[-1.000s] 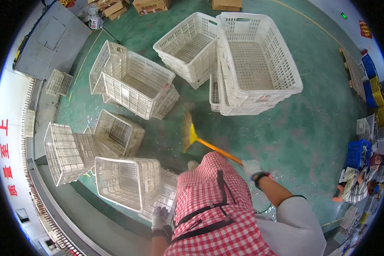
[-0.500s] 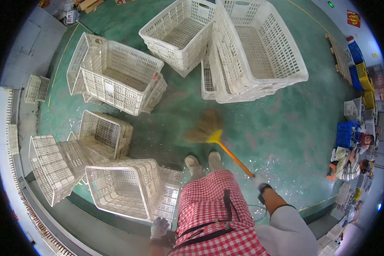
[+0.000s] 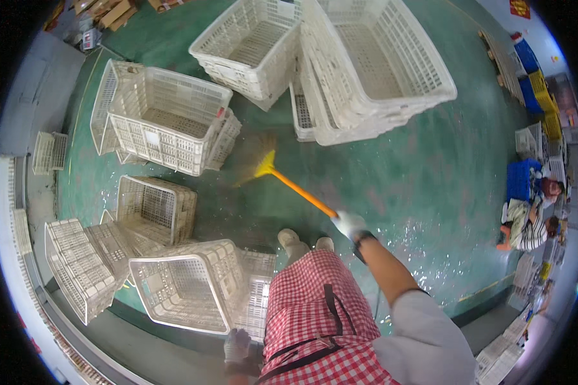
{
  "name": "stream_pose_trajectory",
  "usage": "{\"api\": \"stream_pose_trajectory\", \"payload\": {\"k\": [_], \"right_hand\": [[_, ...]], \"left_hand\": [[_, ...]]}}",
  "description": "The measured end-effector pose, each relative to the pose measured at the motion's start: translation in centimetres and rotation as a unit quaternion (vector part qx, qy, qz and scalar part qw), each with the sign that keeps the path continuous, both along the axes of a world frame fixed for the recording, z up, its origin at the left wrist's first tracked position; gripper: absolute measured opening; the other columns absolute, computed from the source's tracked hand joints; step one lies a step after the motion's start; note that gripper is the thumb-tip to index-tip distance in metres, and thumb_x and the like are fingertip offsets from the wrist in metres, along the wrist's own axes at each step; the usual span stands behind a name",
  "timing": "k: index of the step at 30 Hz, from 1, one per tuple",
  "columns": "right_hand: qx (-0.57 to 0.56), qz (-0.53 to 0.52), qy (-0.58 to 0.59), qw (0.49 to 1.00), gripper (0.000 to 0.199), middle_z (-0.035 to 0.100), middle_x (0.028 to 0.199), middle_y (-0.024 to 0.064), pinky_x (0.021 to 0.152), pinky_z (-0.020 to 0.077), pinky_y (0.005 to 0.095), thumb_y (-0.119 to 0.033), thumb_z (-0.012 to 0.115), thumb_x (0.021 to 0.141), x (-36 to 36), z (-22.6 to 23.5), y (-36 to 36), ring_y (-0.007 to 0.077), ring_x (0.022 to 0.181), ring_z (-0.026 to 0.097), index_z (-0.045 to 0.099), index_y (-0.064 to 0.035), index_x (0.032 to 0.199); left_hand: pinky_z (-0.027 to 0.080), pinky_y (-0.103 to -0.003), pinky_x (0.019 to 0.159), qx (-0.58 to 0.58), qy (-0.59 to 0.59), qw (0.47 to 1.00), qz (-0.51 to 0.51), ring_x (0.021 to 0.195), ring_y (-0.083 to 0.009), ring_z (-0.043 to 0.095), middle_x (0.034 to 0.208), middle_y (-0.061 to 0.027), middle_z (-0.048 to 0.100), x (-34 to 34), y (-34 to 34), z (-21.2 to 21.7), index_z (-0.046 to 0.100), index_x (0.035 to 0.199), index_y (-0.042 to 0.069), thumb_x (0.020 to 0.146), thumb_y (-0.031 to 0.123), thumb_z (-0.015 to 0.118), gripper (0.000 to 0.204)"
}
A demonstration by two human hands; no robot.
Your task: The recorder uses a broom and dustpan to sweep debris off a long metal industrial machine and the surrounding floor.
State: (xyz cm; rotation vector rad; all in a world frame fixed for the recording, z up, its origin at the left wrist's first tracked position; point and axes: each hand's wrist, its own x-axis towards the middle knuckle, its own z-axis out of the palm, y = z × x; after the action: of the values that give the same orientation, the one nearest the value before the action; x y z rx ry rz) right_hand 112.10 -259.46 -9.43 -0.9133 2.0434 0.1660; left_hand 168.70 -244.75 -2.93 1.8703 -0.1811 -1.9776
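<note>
My right hand (image 3: 350,224), in a white glove, is closed around the orange handle of a broom (image 3: 303,192). The broom reaches forward and left from my hand to a yellow collar, and its brown bristles are smeared by motion over the green floor. My left hand (image 3: 237,345), also gloved, hangs low at my left side with its fingers loosely apart and nothing in them. Just ahead of it is the lower corner of a tipped white plastic crate (image 3: 221,292); I cannot tell whether they touch.
White crates (image 3: 164,151) stand left ahead of the broom, and taller stacked crates (image 3: 372,109) stand straight ahead. More tipped crates (image 3: 83,269) lie at the left. Small pale bits dot the green floor (image 3: 366,173). A person (image 3: 530,228) is at the far right beside a blue crate (image 3: 521,179).
The broom head has swept forward and left, toward the left crates. My right arm has stretched forward and left with it. My left hand stays low at my side.
</note>
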Motion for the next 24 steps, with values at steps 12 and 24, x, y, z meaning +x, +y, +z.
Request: {"api": "stream_pose_trajectory", "payload": {"k": [12, 24], "right_hand": [[0.155, -0.256, 0.087, 0.950, 0.037, 0.062, 0.101, 0.0214, 0.083, 0.0474, 0.0454, -0.037, 0.054, 0.083, -4.5, 5.1, 30.2, 0.0373, 0.097, 0.059, 0.063, -0.0117, 0.107], [-0.057, -0.175, 0.004, 0.983, 0.032, 0.063, 0.084, 0.0192, 0.072, 0.0455, 0.0495, -0.037, 0.049, 0.087, -9.2, 7.8, 26.5, 0.0395, 0.081, 0.060, 0.054, -0.0120, 0.106]], "left_hand": [[0.042, -0.033, 0.073, 0.092, -0.012, 0.992, 0.083, 0.083, -0.0152, 0.053, 0.083, -0.0010, 0.052, 0.4, -5.5, 1.5, 0.052, 0.092, 0.014, 0.087, 0.023, 0.052, 0.010], [0.048, -0.037, 0.076, 0.042, -0.009, 0.997, -0.066, 0.089, -0.0198, 0.059, 0.096, -0.0033, 0.061, -14.6, -15.0, 0.0, 0.056, 0.098, 0.017, 0.083, 0.030, 0.064, 0.022]]}}
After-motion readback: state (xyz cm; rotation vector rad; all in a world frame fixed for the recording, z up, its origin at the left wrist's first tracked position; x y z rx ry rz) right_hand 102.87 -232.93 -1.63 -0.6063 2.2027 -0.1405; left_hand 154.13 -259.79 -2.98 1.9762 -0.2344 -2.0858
